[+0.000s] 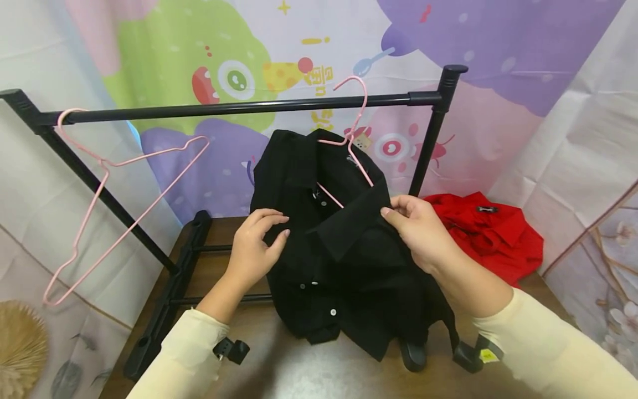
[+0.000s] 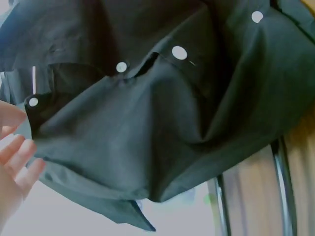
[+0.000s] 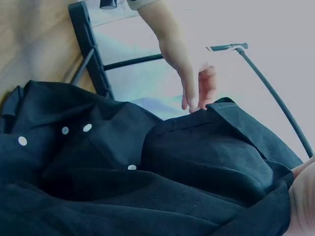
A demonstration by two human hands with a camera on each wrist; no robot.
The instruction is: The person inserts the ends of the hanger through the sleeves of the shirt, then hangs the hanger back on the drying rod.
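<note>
Under the right end of the black rack (image 1: 239, 107), the black shirt (image 1: 359, 282) is up on a pink hanger (image 1: 351, 134), whose hook crosses the rack's top. And look at the right hand (image 1: 418, 227): fingers pinching the edge of the collar (image 1: 349, 227), thumb in front, that side held out. Nearer the rack's left end, the left hand (image 1: 256, 241) is right at the shirt's side, fingers parted, thumb away from them; whether they touch cloth is too close to call.

Now, the danger! Too hard a tug from that right hand, with nothing plainly steadying the opposite side, could well drag a shoulder off the hanger's arm. A sideways pull might also swing the hook along the rack or lift it clear, and how firmly it sits there is hard to tell. And with the neck gaping like that, the cloth could slump unevenly and leave the collar bunched.

What of the shirt itself? Plain black, pale buttons (image 1: 333, 312) staggered by the folds of the front, one collar flap broad and fairly flat, the hem rumpled into uneven points. Pink wire shows through the neck. Past the rack's right post, a red garment (image 1: 493, 233) lies crumpled; at the rack's left end, a second pink hanger (image 1: 103, 162) hangs bare.
</note>
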